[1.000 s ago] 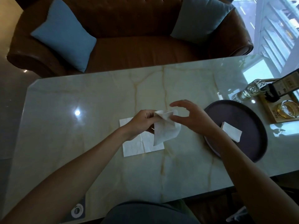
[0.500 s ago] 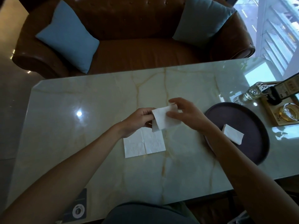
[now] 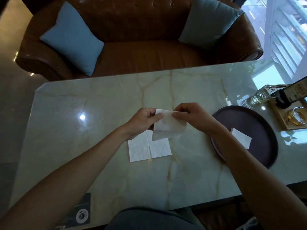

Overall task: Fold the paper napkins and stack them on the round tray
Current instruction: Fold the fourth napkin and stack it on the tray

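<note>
- Since the earlier frame, both hands had drawn the held napkin (image 3: 167,124) out flatter and wider, with the thumbs pinching its top edge; a second before, it hung as a loose drooping triangle.
- The marble table (image 3: 103,103) served as the landmark: everything that mattered sat on it or just above its middle.
- The round tray (image 3: 259,123), dark and shallow, lay on the table's right part, partly hidden by the right forearm.
- An unfolded napkin (image 3: 149,147) lay flat near the table's centre, its crease lines showing, directly under and toward the person from the held one.
- The left hand (image 3: 141,123) was closed on the held napkin's left top corner, thumb on the near face.
- The right hand (image 3: 194,118) was clamped on the right top corner; the two hands stood close together, joined only by the paper, raised off the table.
- A single folded napkin (image 3: 240,138) rested on the tray, toward its near-left side.
- Progress, as I judged it: one napkin was done and placed, the second was midway through folding, and at least one more on the table was left untouched, so the job looked under halfway.
</note>
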### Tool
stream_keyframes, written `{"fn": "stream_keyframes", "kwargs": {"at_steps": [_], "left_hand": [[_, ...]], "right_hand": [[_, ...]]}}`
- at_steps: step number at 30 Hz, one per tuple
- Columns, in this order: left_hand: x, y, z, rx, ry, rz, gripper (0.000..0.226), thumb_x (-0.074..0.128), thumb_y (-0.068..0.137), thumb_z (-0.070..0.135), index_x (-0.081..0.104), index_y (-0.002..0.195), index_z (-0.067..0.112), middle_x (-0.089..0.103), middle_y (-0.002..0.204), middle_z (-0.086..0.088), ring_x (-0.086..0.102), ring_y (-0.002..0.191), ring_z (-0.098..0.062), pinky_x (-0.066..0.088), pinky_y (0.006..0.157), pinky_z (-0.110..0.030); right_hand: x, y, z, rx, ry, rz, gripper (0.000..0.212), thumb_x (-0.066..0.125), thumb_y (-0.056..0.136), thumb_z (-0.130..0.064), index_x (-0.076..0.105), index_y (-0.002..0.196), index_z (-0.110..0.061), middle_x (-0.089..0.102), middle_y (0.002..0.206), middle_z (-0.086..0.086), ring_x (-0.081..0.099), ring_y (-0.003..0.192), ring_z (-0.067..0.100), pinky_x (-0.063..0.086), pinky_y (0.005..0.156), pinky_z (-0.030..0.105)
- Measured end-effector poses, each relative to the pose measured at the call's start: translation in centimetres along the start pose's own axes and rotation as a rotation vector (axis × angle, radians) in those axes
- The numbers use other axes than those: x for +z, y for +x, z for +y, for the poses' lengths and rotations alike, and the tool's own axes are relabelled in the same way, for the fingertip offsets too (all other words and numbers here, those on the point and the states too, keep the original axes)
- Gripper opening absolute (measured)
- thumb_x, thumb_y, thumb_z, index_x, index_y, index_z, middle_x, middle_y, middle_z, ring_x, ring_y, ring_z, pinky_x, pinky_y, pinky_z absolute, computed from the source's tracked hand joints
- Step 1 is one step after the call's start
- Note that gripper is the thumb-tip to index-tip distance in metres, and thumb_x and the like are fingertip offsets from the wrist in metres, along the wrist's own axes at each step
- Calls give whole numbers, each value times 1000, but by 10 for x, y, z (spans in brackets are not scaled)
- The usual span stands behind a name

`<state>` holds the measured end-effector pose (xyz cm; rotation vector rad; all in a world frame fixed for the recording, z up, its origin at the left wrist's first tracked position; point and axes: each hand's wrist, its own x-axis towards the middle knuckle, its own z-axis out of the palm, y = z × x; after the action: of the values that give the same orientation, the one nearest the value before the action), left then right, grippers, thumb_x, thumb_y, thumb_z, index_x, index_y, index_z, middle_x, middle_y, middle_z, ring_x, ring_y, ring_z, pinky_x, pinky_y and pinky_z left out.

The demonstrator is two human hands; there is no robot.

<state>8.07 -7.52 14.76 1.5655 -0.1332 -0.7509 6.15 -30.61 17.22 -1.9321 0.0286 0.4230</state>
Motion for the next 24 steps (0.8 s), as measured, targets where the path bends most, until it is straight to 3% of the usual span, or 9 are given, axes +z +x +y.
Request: {"fn": "stream_keyframes", "kwargs": {"at_steps": [4,8,12,15,18,21,24], "left_hand": [[0,-1,7,34,51,-23,21,67,98,23,74,112,8,78,105,-12,75,98,-31,63,83,-42],[-3,-2,12,60,99,-8,20,75,91,19,73,106,6,79,101,-8,76,91,-20,62,78,-37],[-2,-1,16,62,87,8,22,66,98,31,76,103,12,79,95,-9,76,86,-22,62,76,-36],[0,2,17,91,124,64,27,59,102,34,76,99,12,77,90,-14,74,80,-24,61,75,-39],[6,2,15,170,266,131,30,56,101,40,73,94,17,71,86,-21,66,74,-34,57,71,-50],[14,0,12,293,427,270,33,53,100,47,69,90,20,66,75,-13,60,66,-23,50,65,-46],[20,-3,8,383,482,385,29,53,102,42,65,90,18,66,73,-6,60,66,-17,46,62,-38]], "right_hand": [[1,1,-6,-24,-66,-14,13,68,94,-20,75,86,-13,71,77,-6,63,71,5,51,66,23],[-2,1,-10,-44,-97,-15,13,67,95,-21,76,86,-18,73,80,-8,64,74,5,52,68,21],[-4,1,-13,-36,-157,-30,16,65,97,-23,74,83,-24,72,78,-12,64,72,0,49,67,18],[-3,0,-16,-41,-149,-48,15,65,97,-24,74,86,-22,73,79,-10,65,73,2,50,67,21],[0,0,-18,-64,-122,-41,16,63,98,-22,74,90,-13,74,86,3,64,76,11,53,71,32],[1,-1,-19,-74,-109,-5,21,60,99,-24,75,89,-14,73,84,7,62,74,11,51,70,32],[0,-2,-17,-61,-33,-2,22,61,99,-26,76,85,-17,71,77,-3,62,72,7,50,66,24]]}}
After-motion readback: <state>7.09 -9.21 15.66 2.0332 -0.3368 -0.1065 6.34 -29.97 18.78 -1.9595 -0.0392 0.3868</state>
